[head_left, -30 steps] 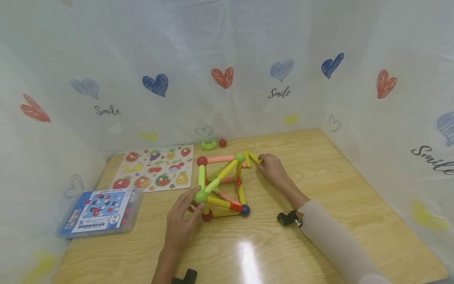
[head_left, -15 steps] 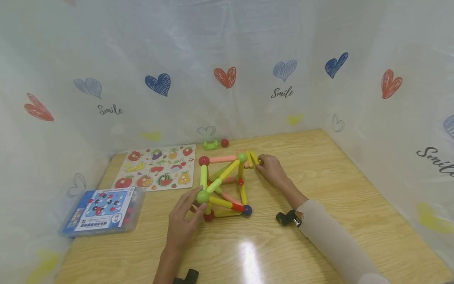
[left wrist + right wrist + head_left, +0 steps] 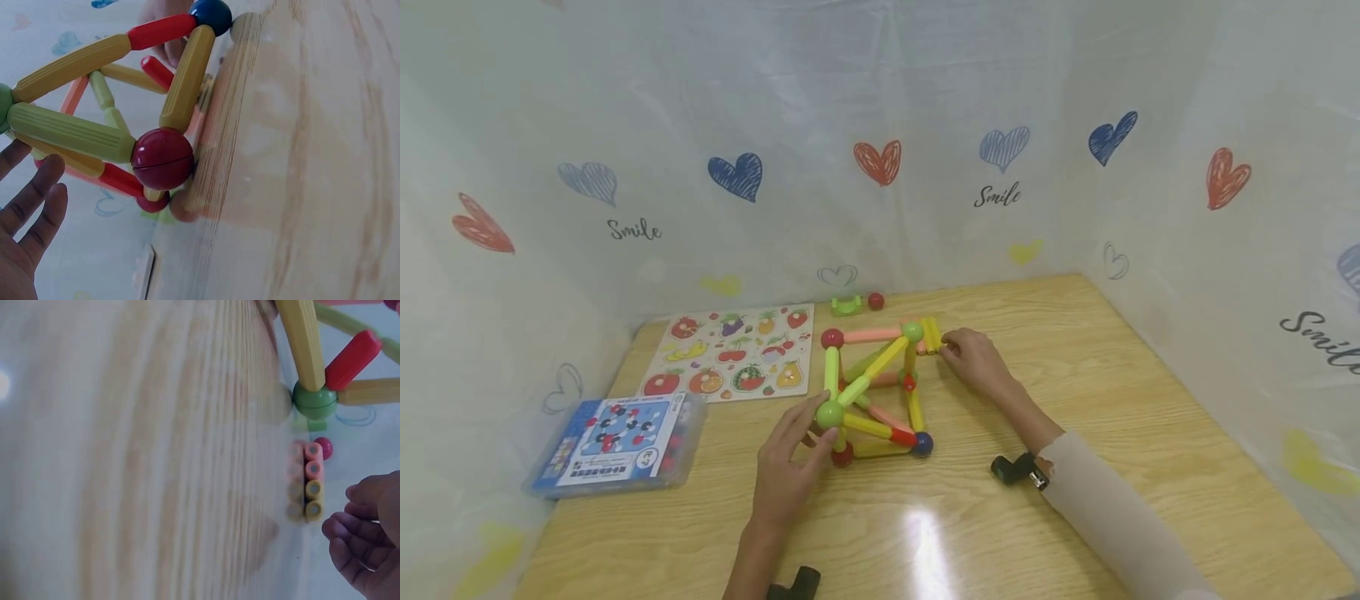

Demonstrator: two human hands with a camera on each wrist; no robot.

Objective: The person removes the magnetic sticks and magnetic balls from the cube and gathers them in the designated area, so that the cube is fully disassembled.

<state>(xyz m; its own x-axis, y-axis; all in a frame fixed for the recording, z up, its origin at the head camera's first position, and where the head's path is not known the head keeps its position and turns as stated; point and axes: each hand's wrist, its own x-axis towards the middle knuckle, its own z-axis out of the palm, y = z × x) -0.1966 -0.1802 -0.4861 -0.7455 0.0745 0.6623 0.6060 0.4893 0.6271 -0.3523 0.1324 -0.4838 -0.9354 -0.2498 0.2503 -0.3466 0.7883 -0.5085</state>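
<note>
A ball-and-stick frame of coloured magnetic rods and balls stands on the table. My left hand holds its near green ball, thumb on one side and fingers on the other. The left wrist view shows a dark red ball and a blue ball at the frame's base. My right hand is beside two yellow rods, its fingers loosely bent with nothing between them. In the right wrist view, the yellow rods line up with two pink rods, ends facing the camera.
A fruit picture board lies at the back left, with a plastic box of parts in front of it. A green curved piece and a loose red ball sit by the back edge. A heart-printed curtain surrounds the table.
The outer yellow rod, slanted and held by my right fingers at first, now lies alongside the other yellow rod. My right fingers have let it go; my left hand keeps its place.
</note>
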